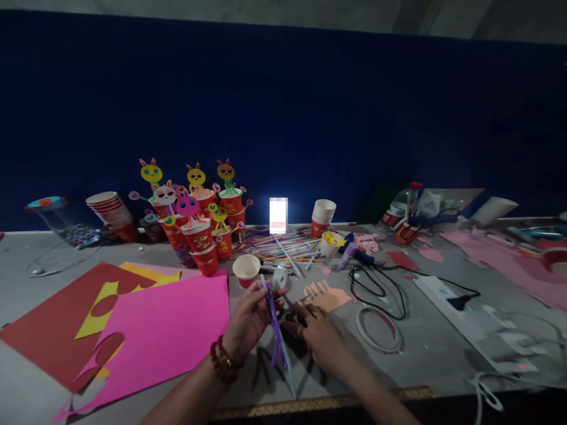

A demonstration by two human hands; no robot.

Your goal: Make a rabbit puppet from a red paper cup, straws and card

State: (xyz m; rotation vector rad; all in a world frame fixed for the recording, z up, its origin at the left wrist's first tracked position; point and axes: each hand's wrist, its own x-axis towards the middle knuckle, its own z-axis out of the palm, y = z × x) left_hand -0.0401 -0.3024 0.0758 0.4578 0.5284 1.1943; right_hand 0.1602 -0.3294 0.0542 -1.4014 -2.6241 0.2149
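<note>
My left hand [248, 321], with a red bead bracelet on the wrist, is closed on a bundle of purple and pale straws [275, 330] held upright over the grey table [420, 354]. My right hand [316, 336] lies low on the table just right of the straws, fingers curled around something dark that I cannot make out. A small roll of tape [279, 277] and a red paper cup [246, 270] stand just beyond my hands. An orange foam cut-out [326, 295] lies behind my right hand.
Pink [163, 330], yellow and red foam sheets lie at left. Decorated red cups with animal faces on stalks [199, 218] stand behind, beside cup stacks [110, 213], loose straws [287, 245], a lit phone [278, 216], a glue gun with black cable [376, 289], a power strip [447, 298] and pink scraps at right.
</note>
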